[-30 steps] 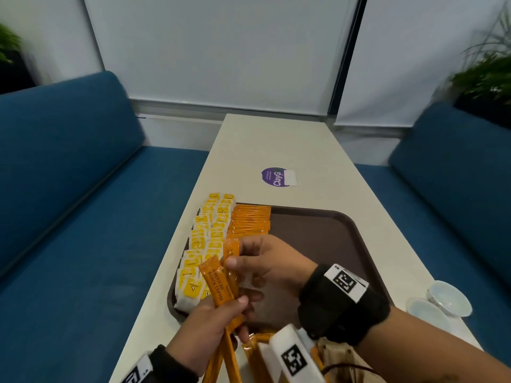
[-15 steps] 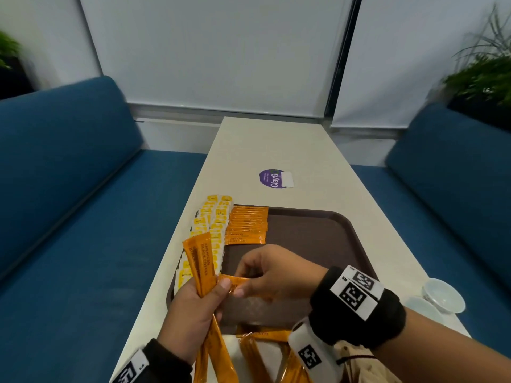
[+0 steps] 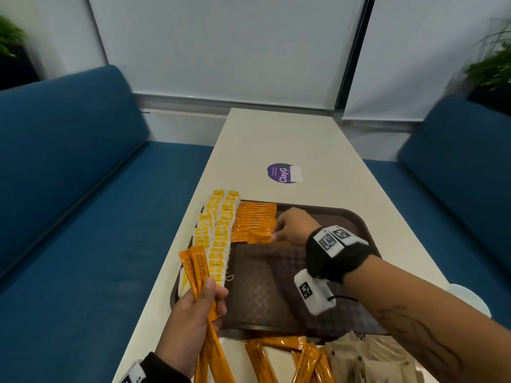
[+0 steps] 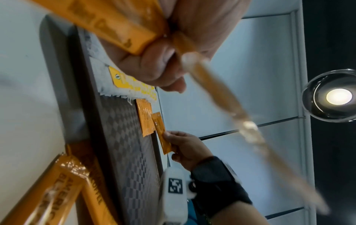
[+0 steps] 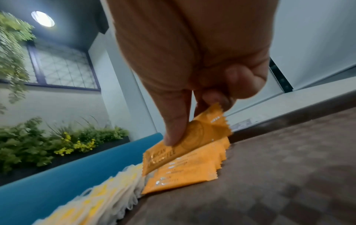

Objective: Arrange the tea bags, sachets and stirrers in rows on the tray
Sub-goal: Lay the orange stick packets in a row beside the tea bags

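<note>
On brown tray, right hand fingers pinched orange sachet, laying it at near end of sachet row beside tea bags. Left hand gripped spare sachets. Next: probably drop it flat, take another.

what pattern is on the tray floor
Dark brown diamond checker on the tray, clearest in the left wrist view.

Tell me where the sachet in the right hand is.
In the head view, the right hand pinches the sachet over the tray's far left, at the near end of the orange row.
</note>
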`<action>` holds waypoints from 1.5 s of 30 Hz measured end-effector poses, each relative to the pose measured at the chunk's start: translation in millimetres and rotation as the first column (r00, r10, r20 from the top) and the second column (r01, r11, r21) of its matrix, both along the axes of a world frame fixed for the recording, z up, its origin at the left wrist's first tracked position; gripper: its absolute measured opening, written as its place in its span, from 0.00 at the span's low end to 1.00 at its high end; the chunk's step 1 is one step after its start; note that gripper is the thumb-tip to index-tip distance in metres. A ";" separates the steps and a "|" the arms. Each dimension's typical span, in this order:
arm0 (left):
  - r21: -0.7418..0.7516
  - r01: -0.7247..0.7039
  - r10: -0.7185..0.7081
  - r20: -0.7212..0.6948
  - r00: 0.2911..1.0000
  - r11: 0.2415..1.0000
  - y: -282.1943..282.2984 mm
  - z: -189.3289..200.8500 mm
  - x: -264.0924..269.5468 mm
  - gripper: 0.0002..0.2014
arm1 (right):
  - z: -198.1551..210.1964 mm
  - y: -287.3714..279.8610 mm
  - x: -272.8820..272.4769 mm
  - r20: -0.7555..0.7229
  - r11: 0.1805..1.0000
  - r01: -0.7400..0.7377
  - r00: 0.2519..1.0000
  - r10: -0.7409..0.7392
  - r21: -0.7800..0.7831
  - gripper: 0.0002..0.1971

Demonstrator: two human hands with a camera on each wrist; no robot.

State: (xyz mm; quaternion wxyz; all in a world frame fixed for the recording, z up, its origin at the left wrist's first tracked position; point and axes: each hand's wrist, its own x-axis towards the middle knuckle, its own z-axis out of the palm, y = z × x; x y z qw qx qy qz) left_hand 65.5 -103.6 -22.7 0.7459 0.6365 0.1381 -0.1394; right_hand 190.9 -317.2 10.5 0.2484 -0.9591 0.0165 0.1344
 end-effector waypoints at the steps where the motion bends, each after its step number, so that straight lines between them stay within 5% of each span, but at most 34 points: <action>1: -0.005 0.010 -0.010 -0.007 1.000 1.000 0.0 -1.1 0.4 0.26 | -3.3 4.8 6.7 -0.010 1.000 0.000 1.000 -0.001 -0.011 0.09; 16: -0.019 0.038 -0.039 -0.047 0.998 0.999 7.1 -13.8 6.7 0.26 | -32.8 43.7 55.0 -0.134 0.963 -0.058 0.991 0.022 -0.265 0.21; 34: -0.027 0.085 -0.086 -0.043 0.995 0.996 0.8 -15.3 5.0 0.26 | -37.2 47.3 44.5 -0.018 0.976 -0.077 0.997 0.075 -0.202 0.21; 37: -0.032 0.097 -0.098 -0.034 0.995 0.995 1.4 -12.5 5.1 0.27 | -24.4 49.9 34.3 0.050 0.989 -0.066 0.996 0.073 -0.131 0.17; 40: -0.059 0.109 -0.110 -0.026 0.994 0.992 0.7 -8.1 5.0 0.27 | -5.7 56.6 12.6 0.108 0.990 -0.083 0.992 0.071 0.111 0.16; 45: -0.089 0.124 -0.122 0.026 0.992 0.988 -7.0 0.3 4.0 0.25 | 21.5 59.8 -44.8 -0.075 0.838 -0.159 0.970 0.232 0.523 0.11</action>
